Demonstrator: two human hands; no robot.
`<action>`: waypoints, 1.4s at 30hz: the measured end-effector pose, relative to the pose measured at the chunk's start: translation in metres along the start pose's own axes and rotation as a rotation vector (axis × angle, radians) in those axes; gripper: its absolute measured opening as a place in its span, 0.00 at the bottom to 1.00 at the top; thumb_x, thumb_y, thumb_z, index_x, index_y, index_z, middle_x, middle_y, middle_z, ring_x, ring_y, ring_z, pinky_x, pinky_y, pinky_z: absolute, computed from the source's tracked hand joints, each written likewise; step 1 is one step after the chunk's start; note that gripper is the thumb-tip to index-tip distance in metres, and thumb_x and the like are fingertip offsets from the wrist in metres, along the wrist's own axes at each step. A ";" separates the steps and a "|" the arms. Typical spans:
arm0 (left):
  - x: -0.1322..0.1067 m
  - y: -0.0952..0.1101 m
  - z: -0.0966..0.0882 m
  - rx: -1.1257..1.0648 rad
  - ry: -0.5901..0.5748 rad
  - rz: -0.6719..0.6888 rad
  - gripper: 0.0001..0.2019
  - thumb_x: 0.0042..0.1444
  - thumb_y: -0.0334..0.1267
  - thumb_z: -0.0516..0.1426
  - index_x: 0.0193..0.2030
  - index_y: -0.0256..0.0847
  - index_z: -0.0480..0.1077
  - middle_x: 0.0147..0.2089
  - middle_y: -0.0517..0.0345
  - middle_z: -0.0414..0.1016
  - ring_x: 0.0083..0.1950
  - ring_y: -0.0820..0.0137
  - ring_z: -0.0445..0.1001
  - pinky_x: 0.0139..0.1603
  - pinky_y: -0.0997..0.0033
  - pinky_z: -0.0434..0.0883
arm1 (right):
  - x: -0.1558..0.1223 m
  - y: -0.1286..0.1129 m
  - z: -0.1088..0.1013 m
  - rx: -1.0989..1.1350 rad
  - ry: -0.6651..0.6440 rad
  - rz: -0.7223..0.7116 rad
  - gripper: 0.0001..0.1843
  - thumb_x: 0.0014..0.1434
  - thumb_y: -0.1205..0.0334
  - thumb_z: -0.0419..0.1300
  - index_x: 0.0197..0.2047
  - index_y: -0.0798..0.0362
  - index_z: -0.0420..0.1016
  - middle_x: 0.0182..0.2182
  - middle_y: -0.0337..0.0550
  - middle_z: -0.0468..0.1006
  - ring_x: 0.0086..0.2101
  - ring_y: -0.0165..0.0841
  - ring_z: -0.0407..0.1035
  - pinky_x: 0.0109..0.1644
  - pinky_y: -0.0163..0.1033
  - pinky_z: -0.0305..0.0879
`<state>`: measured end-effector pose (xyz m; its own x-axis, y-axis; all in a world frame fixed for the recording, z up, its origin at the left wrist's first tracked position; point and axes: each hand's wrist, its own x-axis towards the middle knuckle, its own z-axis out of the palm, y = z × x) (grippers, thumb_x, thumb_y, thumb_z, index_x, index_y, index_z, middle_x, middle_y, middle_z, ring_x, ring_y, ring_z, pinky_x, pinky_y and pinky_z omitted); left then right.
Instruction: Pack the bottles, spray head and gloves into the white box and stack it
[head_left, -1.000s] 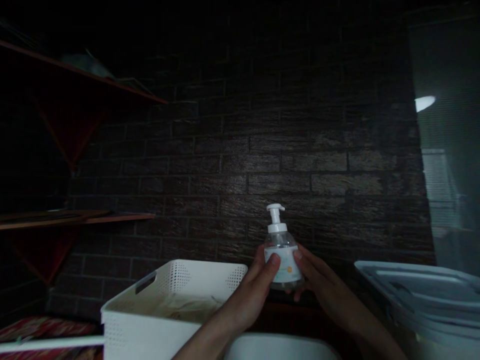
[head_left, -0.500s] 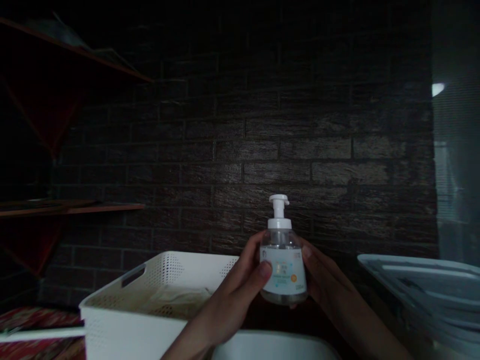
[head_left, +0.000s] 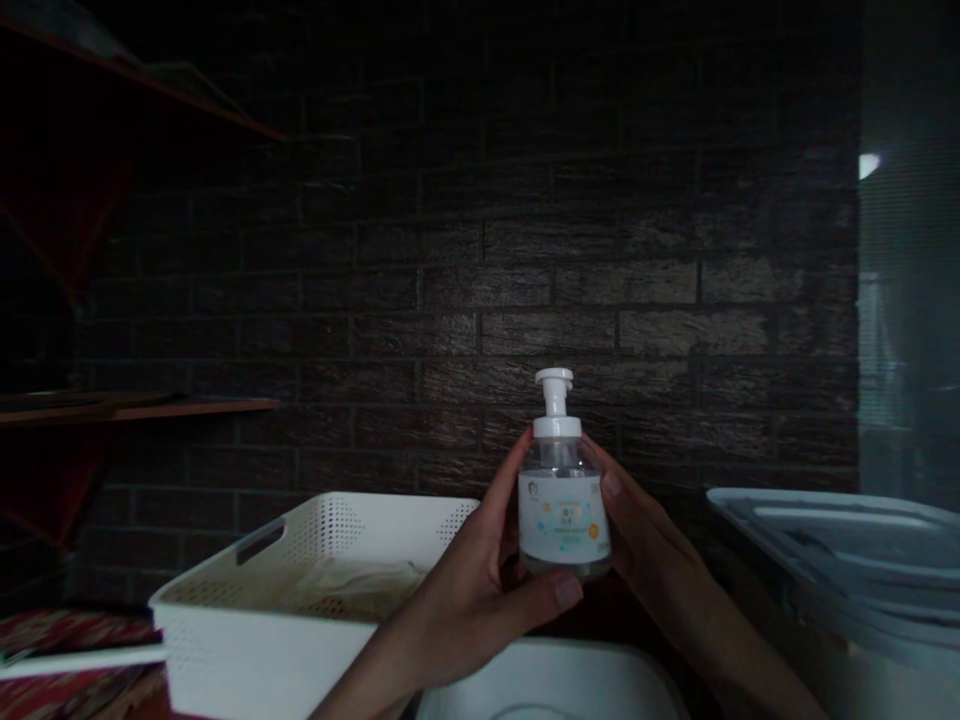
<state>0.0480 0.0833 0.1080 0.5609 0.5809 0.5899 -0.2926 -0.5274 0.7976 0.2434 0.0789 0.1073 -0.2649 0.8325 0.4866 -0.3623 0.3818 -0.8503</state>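
Upper shelf [head_left: 195, 98]: wooden, on brick wall [head_left: 525, 250], load too dark to tell
Lower shelf [head_left: 180, 407]: wooden, thin flat things [head_left: 67, 398] on top
Red patterned surface [head_left: 45, 632]: white strip [head_left: 82, 660] lies across it

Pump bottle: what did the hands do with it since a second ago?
The pump bottle rose a little. The left hand slid its thumb from the label to under the base. The right hand kept its hold. The white basket and grey lid stayed put.
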 end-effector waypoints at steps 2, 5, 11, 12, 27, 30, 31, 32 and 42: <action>0.001 -0.001 0.000 0.016 0.006 0.014 0.54 0.64 0.36 0.67 0.83 0.60 0.34 0.82 0.49 0.53 0.78 0.48 0.61 0.76 0.48 0.64 | 0.000 -0.001 0.000 -0.001 0.014 -0.019 0.31 0.73 0.40 0.56 0.75 0.34 0.62 0.71 0.43 0.70 0.64 0.48 0.71 0.69 0.61 0.64; 0.002 -0.002 -0.001 0.039 0.026 0.037 0.55 0.62 0.36 0.68 0.83 0.60 0.35 0.83 0.51 0.50 0.80 0.49 0.57 0.76 0.49 0.63 | 0.003 0.000 0.000 0.015 0.013 -0.040 0.32 0.73 0.40 0.57 0.75 0.34 0.62 0.73 0.42 0.67 0.69 0.50 0.66 0.72 0.64 0.60; 0.002 -0.004 -0.004 0.098 0.056 0.078 0.55 0.60 0.37 0.70 0.82 0.61 0.38 0.83 0.53 0.49 0.80 0.46 0.56 0.77 0.43 0.61 | 0.006 0.003 0.001 0.049 -0.037 -0.071 0.35 0.70 0.40 0.61 0.76 0.30 0.60 0.70 0.44 0.72 0.65 0.56 0.71 0.69 0.71 0.60; 0.001 -0.004 -0.004 0.108 0.062 0.084 0.55 0.60 0.37 0.70 0.82 0.61 0.39 0.84 0.53 0.49 0.80 0.46 0.55 0.77 0.43 0.61 | 0.006 0.003 0.001 0.037 -0.033 -0.077 0.36 0.69 0.39 0.62 0.76 0.29 0.59 0.71 0.43 0.71 0.65 0.56 0.70 0.69 0.71 0.60; -0.001 -0.003 -0.005 0.123 0.055 0.100 0.54 0.61 0.36 0.69 0.82 0.63 0.38 0.83 0.56 0.52 0.79 0.50 0.59 0.76 0.50 0.64 | 0.001 -0.004 0.007 -0.087 -0.024 -0.079 0.41 0.69 0.34 0.59 0.79 0.30 0.52 0.72 0.43 0.69 0.67 0.56 0.67 0.68 0.71 0.63; 0.000 -0.001 -0.003 0.103 0.053 0.085 0.54 0.61 0.37 0.69 0.82 0.63 0.38 0.82 0.55 0.53 0.79 0.49 0.60 0.75 0.50 0.66 | -0.001 -0.008 0.010 -0.099 -0.028 -0.069 0.40 0.70 0.36 0.58 0.80 0.29 0.50 0.73 0.41 0.67 0.67 0.56 0.68 0.65 0.68 0.69; 0.000 0.000 -0.003 0.099 0.056 0.080 0.54 0.61 0.37 0.69 0.82 0.62 0.39 0.82 0.55 0.54 0.79 0.48 0.60 0.75 0.50 0.66 | -0.002 -0.009 0.011 -0.103 -0.028 -0.067 0.40 0.70 0.36 0.58 0.79 0.29 0.50 0.74 0.40 0.66 0.67 0.56 0.67 0.64 0.67 0.70; 0.000 0.000 -0.003 0.096 0.057 0.076 0.54 0.61 0.37 0.69 0.82 0.62 0.39 0.82 0.54 0.54 0.79 0.48 0.60 0.75 0.49 0.66 | -0.002 -0.009 0.011 -0.106 -0.027 -0.065 0.39 0.70 0.37 0.58 0.79 0.28 0.51 0.74 0.40 0.66 0.68 0.55 0.67 0.64 0.66 0.70; 0.000 0.000 -0.002 0.084 0.058 0.077 0.54 0.61 0.37 0.69 0.82 0.61 0.38 0.82 0.52 0.54 0.78 0.45 0.61 0.74 0.45 0.66 | -0.002 -0.002 0.008 -0.135 0.027 -0.139 0.29 0.73 0.43 0.59 0.73 0.38 0.66 0.71 0.48 0.69 0.66 0.50 0.67 0.67 0.60 0.68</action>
<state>0.0460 0.0844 0.1083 0.4926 0.5705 0.6571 -0.2658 -0.6204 0.7379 0.2371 0.0731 0.1093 -0.1961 0.7776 0.5974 -0.2698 0.5430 -0.7953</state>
